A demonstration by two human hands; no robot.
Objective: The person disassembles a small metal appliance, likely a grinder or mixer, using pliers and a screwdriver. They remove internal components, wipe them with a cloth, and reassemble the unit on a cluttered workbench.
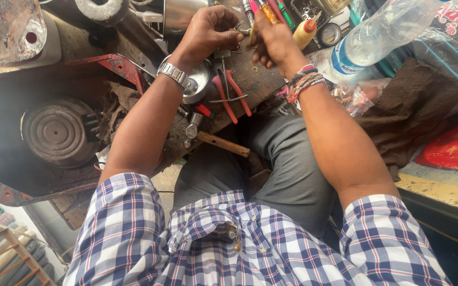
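Small metal part (pixel 241 32) between both hands' fingers (pixel 232 36)

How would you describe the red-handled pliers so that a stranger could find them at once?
Start at the cluttered wooden workbench in front of the seated person. Just below the left hand, beside the round metal bowl, lie the pliers. Their two long red handles spread open toward the person, unlike the wooden-handled hammer lower down.

Pliers (pixel 229 95) lie on the bench (pixel 250 79) below both hands. Hammer (pixel 215 139) sits nearer the person; bottle (pixel 382 32) lies right.
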